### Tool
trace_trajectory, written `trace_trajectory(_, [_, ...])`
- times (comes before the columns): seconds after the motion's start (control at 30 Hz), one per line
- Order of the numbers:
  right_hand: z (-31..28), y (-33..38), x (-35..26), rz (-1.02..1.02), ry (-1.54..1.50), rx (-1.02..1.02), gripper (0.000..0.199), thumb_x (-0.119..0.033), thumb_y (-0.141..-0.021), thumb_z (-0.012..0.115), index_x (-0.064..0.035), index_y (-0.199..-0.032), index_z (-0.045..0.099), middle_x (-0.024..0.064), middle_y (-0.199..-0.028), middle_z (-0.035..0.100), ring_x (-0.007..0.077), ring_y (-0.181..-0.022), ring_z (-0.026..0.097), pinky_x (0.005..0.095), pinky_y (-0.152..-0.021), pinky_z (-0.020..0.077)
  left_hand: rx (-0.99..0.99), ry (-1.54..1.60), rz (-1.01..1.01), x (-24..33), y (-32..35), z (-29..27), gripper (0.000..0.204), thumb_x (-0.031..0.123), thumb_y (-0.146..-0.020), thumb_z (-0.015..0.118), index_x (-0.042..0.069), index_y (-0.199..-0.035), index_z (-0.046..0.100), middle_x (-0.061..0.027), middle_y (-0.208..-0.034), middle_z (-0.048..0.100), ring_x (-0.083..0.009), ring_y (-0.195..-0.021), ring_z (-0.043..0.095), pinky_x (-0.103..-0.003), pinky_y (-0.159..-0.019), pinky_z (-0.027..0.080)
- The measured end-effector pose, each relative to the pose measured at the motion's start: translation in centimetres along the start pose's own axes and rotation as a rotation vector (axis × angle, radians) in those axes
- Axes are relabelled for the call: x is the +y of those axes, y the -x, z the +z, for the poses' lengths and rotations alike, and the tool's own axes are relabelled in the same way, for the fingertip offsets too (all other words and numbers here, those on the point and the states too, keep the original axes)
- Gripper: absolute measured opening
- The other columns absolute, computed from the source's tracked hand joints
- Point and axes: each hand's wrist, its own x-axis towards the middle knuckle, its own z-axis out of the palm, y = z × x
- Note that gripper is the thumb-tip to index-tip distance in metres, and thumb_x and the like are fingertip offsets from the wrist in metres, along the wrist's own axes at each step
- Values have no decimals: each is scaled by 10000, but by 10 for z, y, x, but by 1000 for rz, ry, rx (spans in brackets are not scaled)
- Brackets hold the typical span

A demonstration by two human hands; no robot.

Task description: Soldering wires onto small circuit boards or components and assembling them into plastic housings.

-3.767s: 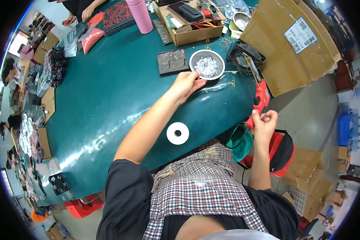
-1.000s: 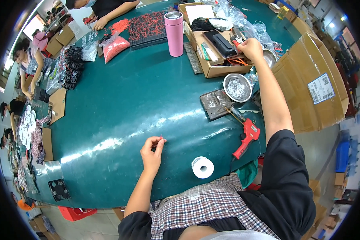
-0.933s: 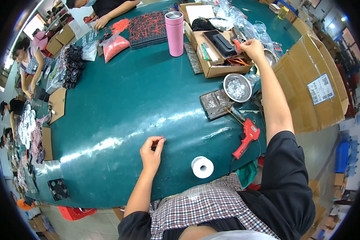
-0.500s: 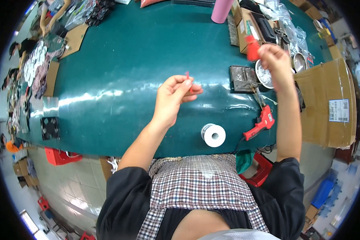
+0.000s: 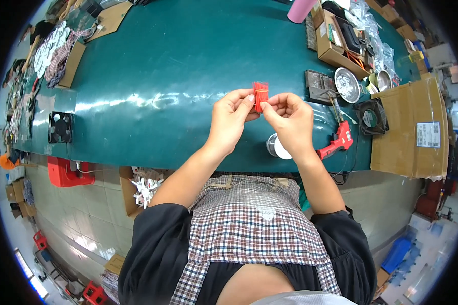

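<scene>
A bundle of thin red wires (image 5: pixel 261 94), bound with a band around its middle, is held upright above the green table. My left hand (image 5: pixel 230 119) is closed, its thumb and fingers pressed against the bundle's left side. From the right, my right hand (image 5: pixel 292 121) pinches the lower part of the same bundle between thumb and fingers. Whether the left hand also holds a loose wire is hidden. Just under my right wrist stands a white-topped spool of wire (image 5: pixel 281 148), partly covered by the hand. A red soldering gun (image 5: pixel 341 139) lies to the right.
Beyond the gun are a dark metal stand (image 5: pixel 320 87), a metal bowl (image 5: pixel 346 84) and a black fan (image 5: pixel 371 117). A large cardboard box (image 5: pixel 407 137) borders the right side. Another fan (image 5: pixel 61 127) sits at left. A pink bottle (image 5: pixel 301 9) stands at the far edge.
My right hand has come from the far right, near the bowl, to the middle with the red bundle. It now meets my left hand, which held a thin red piece.
</scene>
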Motion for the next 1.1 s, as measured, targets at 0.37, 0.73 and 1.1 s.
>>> trace_trajectory(0.37, [32,20,5,-252,253,62,110,-19,-833,747,34,-925,717,65,-808,696,82,-661,640,226,-597,518,-124,210,-162,1,14,-18,381,254,-1056,440,-3,-1320,537,-139,-1213,621,-223,-1129,611,-369,-961,505])
trace_trajectory(0.73, [-11,4,0,-286,267,-70,470,-45,-762,773,-27,-1213,641,80,-1012,643,155,-900,636,288,-778,511,-218,347,-389,6,11,-29,329,253,-1060,434,16,-1263,538,-67,-1011,613,-218,-984,643,-383,-894,536])
trace_trajectory(1.1, [4,1,15,-523,472,-401,813,-160,-611,885,-38,-1336,539,163,-1295,570,354,-1186,563,433,-978,485,-289,321,-453,-6,17,-31,309,278,-1054,464,20,-1181,577,-66,-1026,616,-174,-959,620,-351,-869,520])
